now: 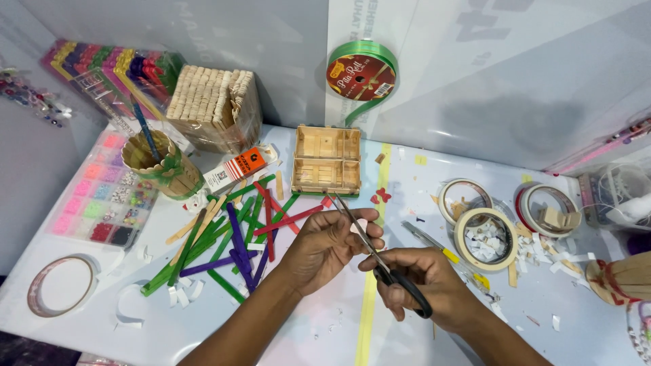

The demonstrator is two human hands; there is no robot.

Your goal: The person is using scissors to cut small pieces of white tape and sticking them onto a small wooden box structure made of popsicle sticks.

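The right hand (424,285) grips black-handled scissors (380,261), blades slightly parted beside the left hand (325,247), whose fingers pinch something small I cannot identify. Both hover over the white surface (271,325), littered with paper scraps. Beyond the scissors sits a wooden stick box (326,160); left of it lies an orange-and-white glue carton (234,169), and above it a green ribbon spool (361,73) leans on the white wall.

A white table (285,339) carries a heap of coloured craft sticks (230,244), a small wooden box (326,160), a stick-built cup (163,165), a bead tray (102,196), several tape rolls (485,237), a glue tube (235,169) and scattered paper scraps (563,261)
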